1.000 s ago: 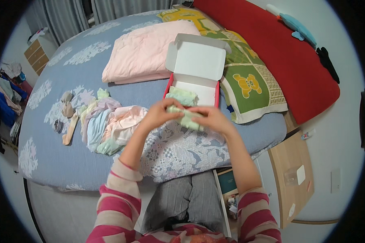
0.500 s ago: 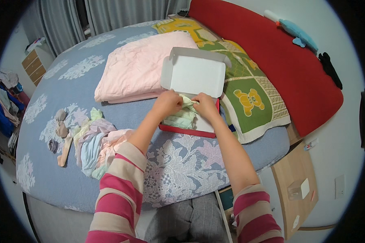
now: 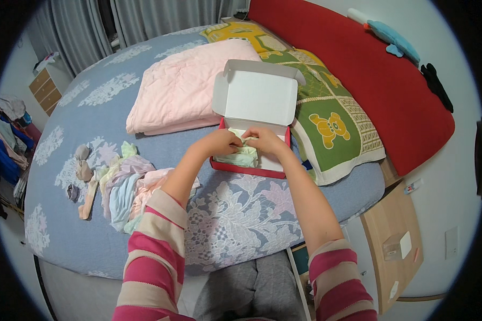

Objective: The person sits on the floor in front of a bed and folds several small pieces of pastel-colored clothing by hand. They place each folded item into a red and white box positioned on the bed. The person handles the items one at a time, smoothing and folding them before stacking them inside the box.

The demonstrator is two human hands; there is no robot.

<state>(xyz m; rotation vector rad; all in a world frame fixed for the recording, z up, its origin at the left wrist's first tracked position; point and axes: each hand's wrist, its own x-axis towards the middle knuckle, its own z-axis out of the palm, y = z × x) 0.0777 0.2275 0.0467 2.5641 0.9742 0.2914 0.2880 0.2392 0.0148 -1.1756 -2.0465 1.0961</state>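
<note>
A red cardboard box (image 3: 270,173) with a white inside lies on the bed, its lid (image 3: 260,99) raised at the back. In its left part rests a folded pale green cloth (image 3: 246,159), perhaps a thin garment. My left hand (image 3: 223,143) grips the cloth's far edge from the left, fingers bent into it. From the right, my right hand (image 3: 264,140) pinches the same edge close beside it. The fingertips are partly hidden in the folds.
To the left lies a heap of pastel garments (image 3: 128,187) with rolled socks (image 3: 83,163) beside it. A folded pink quilt (image 3: 187,88) sits behind the box. A green bear-patterned blanket (image 3: 334,134) and a red headboard cushion (image 3: 359,75) are on the right.
Both hands have lowered the raised part of the pale green cloth into the box and come closer together. The cloth now lies flatter, and more of the box's far inside shows.
</note>
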